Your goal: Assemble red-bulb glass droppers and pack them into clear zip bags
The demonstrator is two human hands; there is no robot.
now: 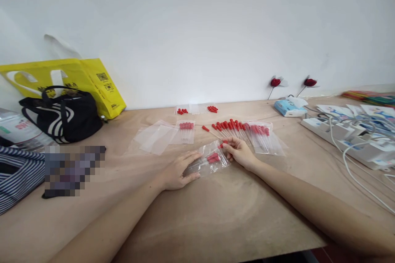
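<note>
A clear plastic zip bag (200,167) with red-bulbed droppers (213,157) inside lies in front of me. My left hand (180,171) holds the bag at its left end, fingers along the upper edge and thumb along the lower. At the bag's upper right, my right hand (240,153) pinches a dropper by its red bulb (222,144); its tube is partly hidden. Just behind, a single loose dropper (205,128) lies beside a fanned row of droppers (231,124). Filled bags (261,135) lie right of the row, and another filled bag (186,132) lies to its left.
Flat clear bags (156,137) lie left of centre. Small red bulbs (182,111) sit by the wall. A black bag (66,117) and yellow bag (108,90) stand left. Right are a tissue pack (288,108) and power strips with cables (342,137).
</note>
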